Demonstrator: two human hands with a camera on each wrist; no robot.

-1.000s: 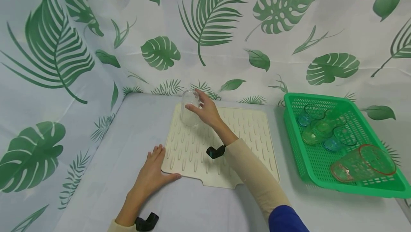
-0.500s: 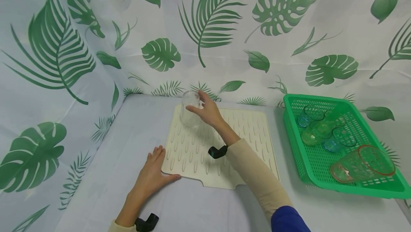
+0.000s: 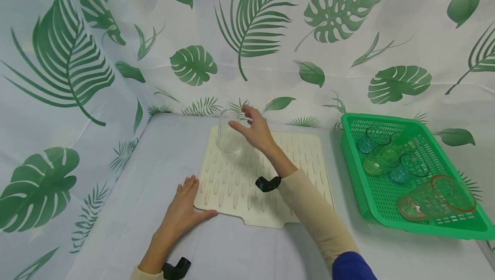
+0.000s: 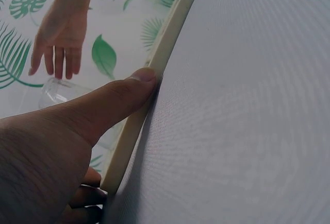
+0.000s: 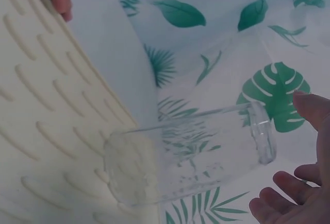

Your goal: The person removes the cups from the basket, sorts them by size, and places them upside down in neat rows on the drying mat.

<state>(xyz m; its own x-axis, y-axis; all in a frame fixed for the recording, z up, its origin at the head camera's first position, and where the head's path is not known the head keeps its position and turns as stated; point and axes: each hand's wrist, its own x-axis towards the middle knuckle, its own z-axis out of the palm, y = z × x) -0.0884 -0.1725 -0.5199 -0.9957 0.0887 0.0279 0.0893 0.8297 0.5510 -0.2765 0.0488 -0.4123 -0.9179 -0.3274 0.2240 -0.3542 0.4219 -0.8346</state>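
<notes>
A clear drinking glass (image 3: 225, 136) stands upside down near the far left corner of a cream draining mat (image 3: 232, 185) with raised ridges. My right hand (image 3: 257, 131) is just to the right of the glass, fingers loosely spread. In the right wrist view a gap shows between its fingers and the glass (image 5: 191, 157), whose thick base points up. My left hand (image 3: 183, 211) rests at the near left corner of the mat, fingers along its left edge and thumb along the front. In the left wrist view the thumb tip touches the mat's edge (image 4: 135, 126).
On the right is a green plastic basket (image 3: 355, 181). It holds two bluish glasses (image 3: 404, 172), a yellowish-green glass (image 3: 377, 161) and a large red-rimmed one (image 3: 425, 202). A white leaf-printed sheet (image 3: 263, 90) hangs behind and to the left.
My right hand has let go of the glass and drawn back to the right, its fingers spreading. The glass stays in place, and my left hand has not moved.
</notes>
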